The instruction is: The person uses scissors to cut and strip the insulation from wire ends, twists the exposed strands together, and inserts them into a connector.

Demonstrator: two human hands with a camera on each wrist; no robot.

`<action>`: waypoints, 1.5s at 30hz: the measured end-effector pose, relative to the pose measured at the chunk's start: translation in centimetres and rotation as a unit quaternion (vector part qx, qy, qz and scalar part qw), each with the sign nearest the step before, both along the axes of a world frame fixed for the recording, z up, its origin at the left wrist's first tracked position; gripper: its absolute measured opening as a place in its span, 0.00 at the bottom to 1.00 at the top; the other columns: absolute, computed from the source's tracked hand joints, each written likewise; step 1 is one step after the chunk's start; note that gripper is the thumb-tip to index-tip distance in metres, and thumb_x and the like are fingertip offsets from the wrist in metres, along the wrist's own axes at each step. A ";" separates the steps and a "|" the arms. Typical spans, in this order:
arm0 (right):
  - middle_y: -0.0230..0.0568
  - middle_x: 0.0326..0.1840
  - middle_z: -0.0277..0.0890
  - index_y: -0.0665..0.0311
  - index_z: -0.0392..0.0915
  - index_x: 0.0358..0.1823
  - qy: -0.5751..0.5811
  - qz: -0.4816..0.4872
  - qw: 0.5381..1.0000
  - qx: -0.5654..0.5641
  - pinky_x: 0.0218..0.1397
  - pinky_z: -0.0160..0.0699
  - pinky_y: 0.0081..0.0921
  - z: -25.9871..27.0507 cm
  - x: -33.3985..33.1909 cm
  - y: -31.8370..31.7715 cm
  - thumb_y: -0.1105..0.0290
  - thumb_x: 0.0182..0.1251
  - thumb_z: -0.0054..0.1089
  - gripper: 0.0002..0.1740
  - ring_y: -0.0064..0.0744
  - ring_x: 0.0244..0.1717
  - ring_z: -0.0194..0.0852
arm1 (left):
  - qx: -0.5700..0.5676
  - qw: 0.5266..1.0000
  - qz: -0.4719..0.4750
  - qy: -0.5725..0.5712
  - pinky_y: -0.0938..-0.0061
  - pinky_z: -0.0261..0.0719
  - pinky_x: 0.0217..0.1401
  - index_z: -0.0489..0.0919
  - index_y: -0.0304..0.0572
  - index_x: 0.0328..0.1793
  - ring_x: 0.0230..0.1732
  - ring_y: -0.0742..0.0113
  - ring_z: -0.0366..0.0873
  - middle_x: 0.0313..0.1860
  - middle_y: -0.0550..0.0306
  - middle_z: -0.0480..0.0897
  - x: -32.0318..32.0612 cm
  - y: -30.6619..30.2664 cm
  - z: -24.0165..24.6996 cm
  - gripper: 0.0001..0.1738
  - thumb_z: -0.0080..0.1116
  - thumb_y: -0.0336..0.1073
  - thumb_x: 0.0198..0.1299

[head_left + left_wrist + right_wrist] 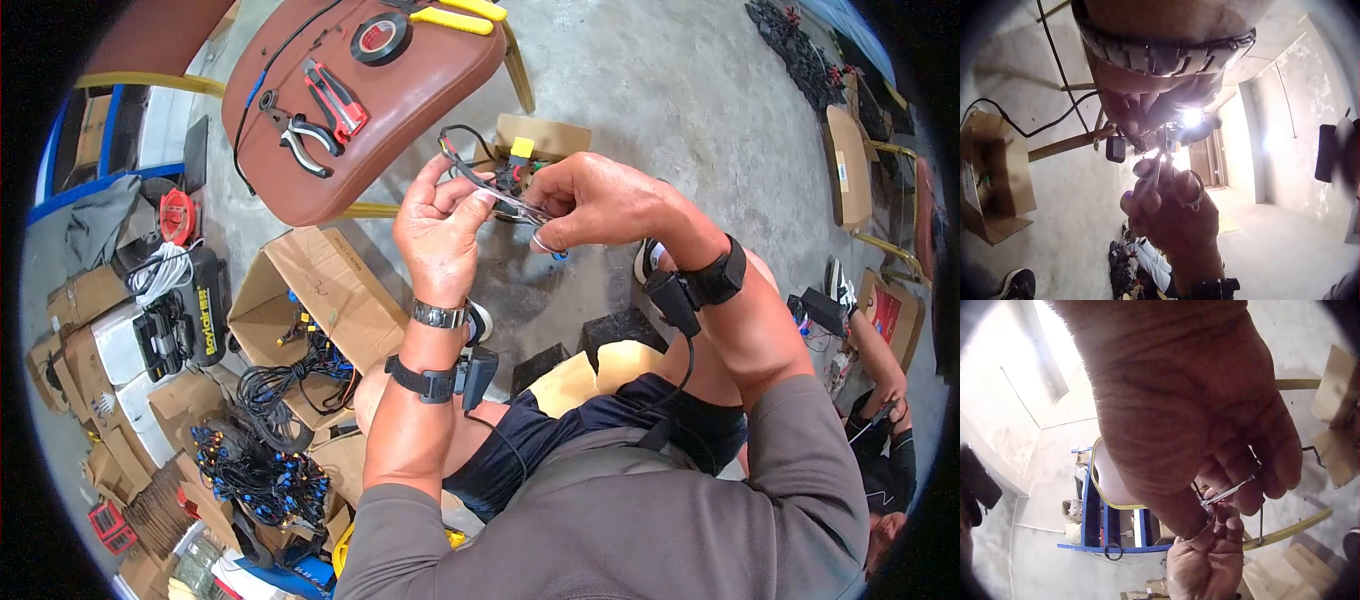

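My left hand (440, 230) pinches a thin dark cable (478, 181) between thumb and fingers, in front of the chair. Its upper end loops above the fingertips, with small coloured wires showing. My right hand (605, 205) holds small metal scissors (519, 209), whose blades reach the cable right beside the left thumb. The scissors' finger ring (1197, 204) shows in the left wrist view, around a digit of the right hand. A small black block (1115, 149) hangs close to the left hand there. In the right wrist view the scissors' blade (1230, 492) shows between the fingers, close over the left hand.
A brown chair (290, 190) bears pliers (306, 146), a red utility knife (340, 105), black tape (381, 40) and a yellow-handled tool (452, 20). Cardboard boxes (345, 290) with cables stand left; a smaller box (565, 135) lies beyond the hands. Another person's arm (882, 365) shows far right.
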State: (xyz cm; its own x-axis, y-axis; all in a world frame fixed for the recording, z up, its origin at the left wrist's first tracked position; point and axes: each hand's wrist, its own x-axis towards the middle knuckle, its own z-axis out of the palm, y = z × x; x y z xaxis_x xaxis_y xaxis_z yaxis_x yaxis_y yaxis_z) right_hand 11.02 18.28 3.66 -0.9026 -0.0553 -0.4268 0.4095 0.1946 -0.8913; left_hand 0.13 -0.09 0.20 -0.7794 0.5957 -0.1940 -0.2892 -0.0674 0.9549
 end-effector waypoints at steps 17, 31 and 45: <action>0.36 0.26 0.80 0.70 0.84 0.35 -0.026 0.003 0.999 -0.020 0.26 0.75 0.26 -0.2 0.0 0.2 0.60 0.54 0.72 0.18 0.25 0.25 0.76 | -0.010 1.000 -0.002 0.017 0.76 0.82 0.39 0.66 0.25 0.71 0.38 0.69 0.83 0.48 0.45 0.86 0.0 -0.1 0.2 0.34 0.62 0.17 0.57; 0.31 0.25 0.79 0.67 0.84 0.36 -0.005 -0.018 0.994 -0.105 0.27 0.73 0.21 -1.5 0.0 -0.3 0.61 0.57 0.69 0.15 0.21 0.26 0.75 | -0.007 1.000 -0.008 -0.027 0.77 0.82 0.36 0.64 0.26 0.73 0.41 0.67 0.84 0.47 0.44 0.86 -0.1 -0.4 0.4 0.35 0.62 0.19 0.58; 0.30 0.22 0.79 0.61 0.83 0.33 -0.052 -0.065 0.945 -0.315 0.26 0.72 0.17 -1.9 -0.1 -0.7 0.58 0.61 0.70 0.14 0.19 0.23 0.76 | 0.014 0.992 -0.030 -0.121 0.79 0.74 0.31 0.79 0.31 0.55 0.34 0.71 0.81 0.39 0.49 0.87 -0.4 -0.9 0.6 0.14 0.60 0.28 0.64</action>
